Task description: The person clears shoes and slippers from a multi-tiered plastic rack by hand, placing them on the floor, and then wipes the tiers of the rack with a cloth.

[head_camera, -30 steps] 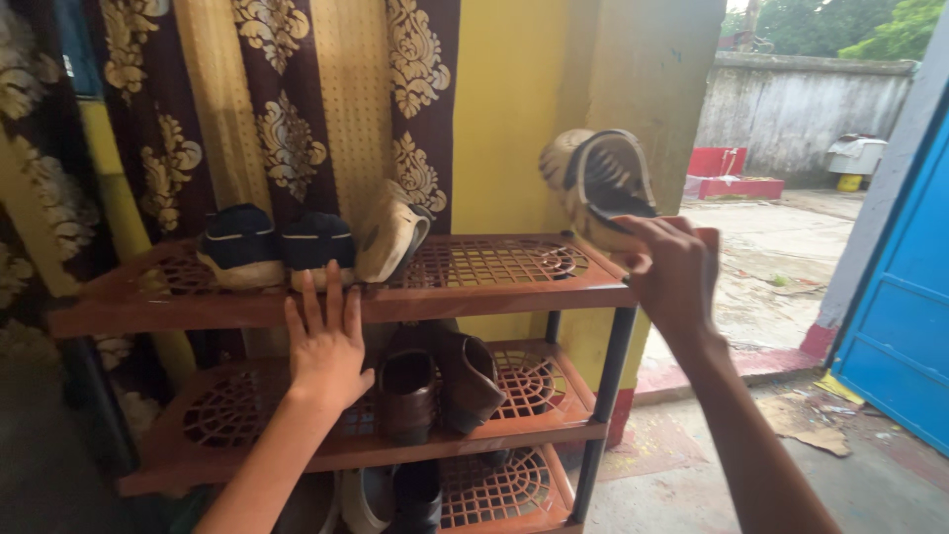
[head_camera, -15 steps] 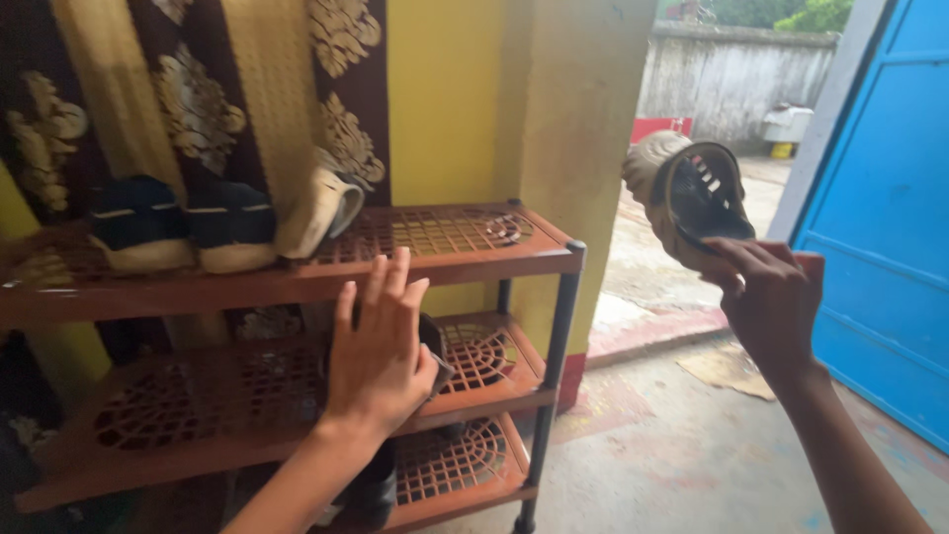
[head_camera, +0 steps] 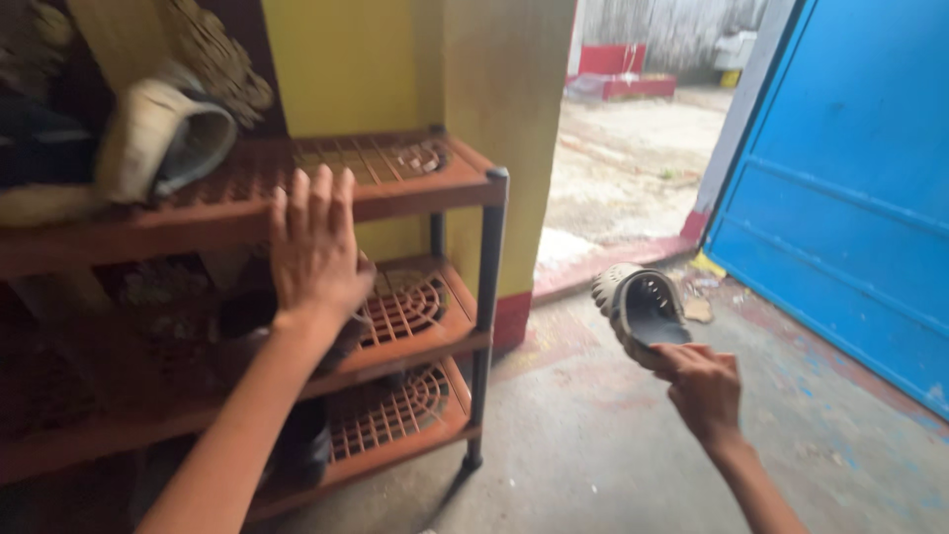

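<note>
One slipper (head_camera: 641, 311) pinched in right grip (head_camera: 704, 388), over bare floor (head_camera: 613, 445); left grip (head_camera: 314, 247) spread, empty, beside rack edge (head_camera: 425, 193).

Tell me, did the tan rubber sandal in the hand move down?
Yes. The tan rubber sandal in the right hand went from above the brown plastic rack's top shelf to about middle-shelf height.

No packages, labels, signs or screens show anywhere in this view of the shoe rack and doorway.
</note>
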